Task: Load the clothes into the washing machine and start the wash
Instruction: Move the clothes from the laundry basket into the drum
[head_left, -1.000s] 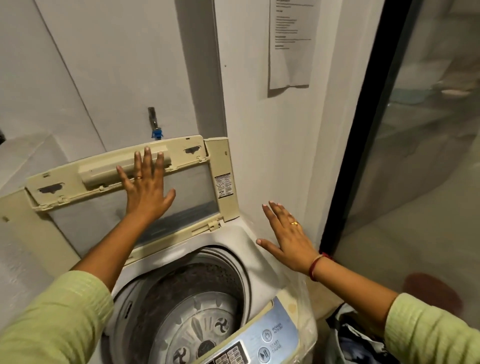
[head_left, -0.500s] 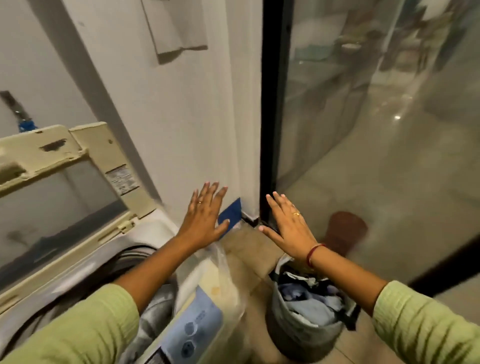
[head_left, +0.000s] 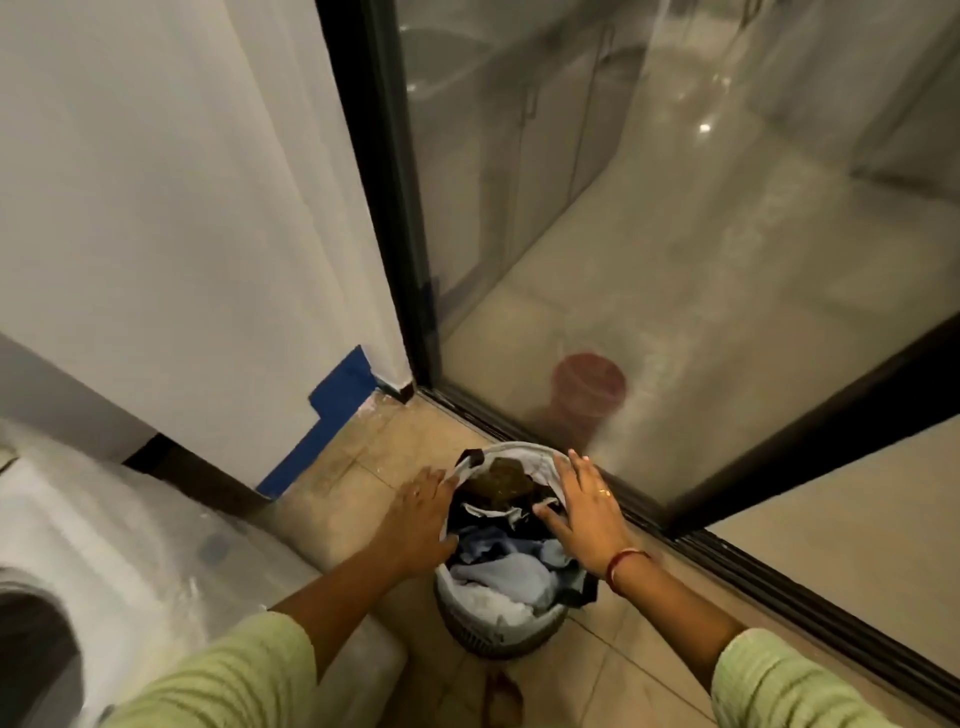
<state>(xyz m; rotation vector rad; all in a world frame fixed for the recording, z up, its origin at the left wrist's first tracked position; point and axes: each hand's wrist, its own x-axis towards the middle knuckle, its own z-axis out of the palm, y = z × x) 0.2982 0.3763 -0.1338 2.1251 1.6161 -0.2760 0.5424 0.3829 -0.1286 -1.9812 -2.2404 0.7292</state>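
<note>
Two pale green, crinkled fabric sleeves (head_left: 234, 670) enter at the bottom edge. At lower left stands the white, glossy-topped washing machine (head_left: 104, 545), its dark round drum opening partly in view.

Just right of the machine's front corner, on the beige tiled floor (head_left: 639, 680), stands a round grey plastic laundry basket (head_left: 488, 636) with a slotted wall and a pale fabric liner. It is filled to the rim with crumpled clothes (head_left: 498, 571): pale blue cloth nearest, dark garments in the middle, an olive-brown bundle at the far side.

The left hand (head_left: 421, 514) is at the basket's left rim, fingers straight and slightly apart; contact cannot be confirmed. The right hand (head_left: 587, 514) is over the right rim, fingers straight and spread, gripping nothing. It wears a ring, with a red thread band at the wrist.

Beyond, blue tape (head_left: 337, 400) runs along the base of the white painted wall (head_left: 182, 208). A black-framed glass sliding door (head_left: 379, 208) borders the floor's right edge, its track just beside the basket. Behind the hazy glass sits a blurred red bucket (head_left: 589, 387).
</note>
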